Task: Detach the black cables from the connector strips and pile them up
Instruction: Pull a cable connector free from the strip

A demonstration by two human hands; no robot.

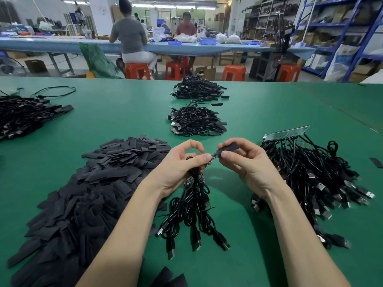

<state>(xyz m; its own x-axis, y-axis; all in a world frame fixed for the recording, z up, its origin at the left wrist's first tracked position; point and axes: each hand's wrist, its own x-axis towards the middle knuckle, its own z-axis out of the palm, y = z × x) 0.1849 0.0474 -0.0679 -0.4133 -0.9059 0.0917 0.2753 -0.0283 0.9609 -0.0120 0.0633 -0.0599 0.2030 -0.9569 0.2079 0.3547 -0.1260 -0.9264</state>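
Right now left hand grips a small bundle of black cables near their top, thumb and forefinger curled round to pinch one cable's end; USB plugs dangle below, over the mat. Right hand pinches a short black sleeve between thumb and fingers, just beside the left fingertips. Between them: a bit of exposed metal or small board, too small to read. Looks like the sleeve is going onto or coming off that end; can't tell which. To do it well, I'd say: keep both pinches close to the joint, move straight along the cable axis, no twisting, so the thin wire doesn't kink at the exposed part. Hold the bundle tight enough that the other cables don't drag. Materials: cables are thin, glossy, springy loops with hard rectangular plugs, metal tips. Sleeve is matte, flat, soft-looking, probably squashes under the pinch. Left of the hands, a big heap of flat black sleeves, same matte strips. Right, a tangle of cables still attached to connector strips, shiny flat bars, one propped up on top. Further back on the green mat, two neat cable piles, more at far left edge.
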